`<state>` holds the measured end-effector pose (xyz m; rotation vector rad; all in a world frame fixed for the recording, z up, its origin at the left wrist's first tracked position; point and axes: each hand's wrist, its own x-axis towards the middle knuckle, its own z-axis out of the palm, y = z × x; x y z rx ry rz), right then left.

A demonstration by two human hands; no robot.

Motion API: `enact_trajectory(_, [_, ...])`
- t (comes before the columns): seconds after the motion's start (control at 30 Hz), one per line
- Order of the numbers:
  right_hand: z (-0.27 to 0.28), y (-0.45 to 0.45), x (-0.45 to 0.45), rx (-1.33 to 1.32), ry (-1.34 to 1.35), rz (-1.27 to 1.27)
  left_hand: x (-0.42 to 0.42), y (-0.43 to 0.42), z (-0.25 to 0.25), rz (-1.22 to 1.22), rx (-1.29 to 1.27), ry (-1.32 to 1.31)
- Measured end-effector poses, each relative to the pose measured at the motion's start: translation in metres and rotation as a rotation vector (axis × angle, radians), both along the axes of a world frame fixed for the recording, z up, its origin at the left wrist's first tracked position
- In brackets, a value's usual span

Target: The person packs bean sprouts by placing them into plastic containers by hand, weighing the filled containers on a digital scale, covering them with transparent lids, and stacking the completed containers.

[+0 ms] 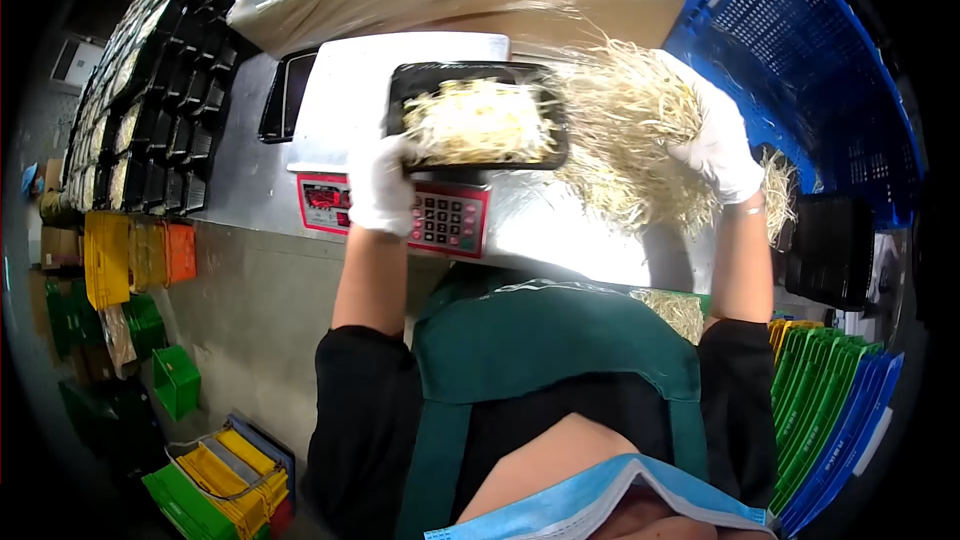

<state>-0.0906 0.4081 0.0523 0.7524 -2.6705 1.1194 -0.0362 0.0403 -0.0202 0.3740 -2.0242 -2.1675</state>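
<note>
My left hand [382, 185], in a white glove, grips the left edge of a black plastic tray [398, 105]. Pale yellow-white bean sprouts [480, 120] are heaped inside that tray. Below it is a digital scale with a white platform [345, 90] and a red keypad panel [478, 225]. To the right, my gloved right hand [722, 135] is curled around the side of a large loose pile of bean sprouts [620, 130]; its fingertips are partly hidden among the strands. The pile lies on the metal table [540, 215], touching or close to the tray's right end.
Stacks of filled black trays [150, 100] rise at the left. A plastic-wrapped cardboard box [450, 0] stands behind the scale. At the right leans a large blue crate [800, 50], with stacked green crates [815, 400] below. Yellow baskets [105, 260] sit on the floor at left.
</note>
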Motion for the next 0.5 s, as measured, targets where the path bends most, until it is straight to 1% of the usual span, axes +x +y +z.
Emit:
enact_trajectory(0.03, [0.023, -0.021, 0.006, 0.210, 0.189, 0.000, 0.002, 0.017, 0.023, -0.025, 0.231, -0.021])
enact_trajectory(0.07, [0.029, -0.044, 0.005, 0.211, 0.197, 0.015, 0.003, 0.037, 0.047, -0.049, 0.461, -0.038])
enact_trajectory(0.13, [0.037, -0.090, 0.004, 0.469, 0.383, 0.130, -0.007, 0.031, 0.032, -0.144, 0.260, 0.064])
enact_trajectory(0.17, [0.024, -0.114, -0.003, 0.417, 0.470, 0.204, -0.016, 0.029, 0.014, -0.106, 0.175, 0.123])
enact_trajectory(0.2, [0.014, -0.140, -0.008, 0.386, 0.462, 0.244, -0.018, 0.030, 0.005, -0.063, 0.136, 0.164])
enact_trajectory(0.27, [0.010, -0.191, -0.008, 0.402, 0.139, 0.200, -0.011, 0.026, 0.003, 0.008, 0.173, 0.188])
enact_trajectory(0.3, [0.008, -0.206, -0.007, 0.408, 0.137, 0.199, -0.009, 0.015, 0.009, 0.014, 0.262, 0.159])
enact_trajectory(0.33, [0.006, -0.219, -0.006, 0.455, 0.051, 0.171, -0.007, -0.004, 0.029, -0.035, 0.481, 0.015])
enact_trajectory(0.37, [0.004, -0.230, -0.007, 0.498, -0.033, 0.136, -0.014, -0.026, 0.027, -0.079, 0.520, -0.008])
enact_trajectory(0.4, [-0.010, -0.228, -0.013, 0.514, 0.083, 0.185, -0.026, -0.037, 0.020, -0.112, 0.542, -0.028])
enact_trajectory(0.43, [-0.007, -0.233, -0.012, 0.493, 0.064, 0.191, -0.038, -0.047, 0.012, -0.145, 0.564, -0.049])
enact_trajectory(0.47, [0.001, -0.237, -0.010, 0.477, 0.043, 0.195, -0.055, -0.047, 0.003, -0.248, 0.335, 0.064])
enact_trajectory(0.5, [0.012, -0.241, -0.011, 0.487, 0.034, 0.178, -0.069, -0.043, 0.007, -0.347, 0.108, 0.189])
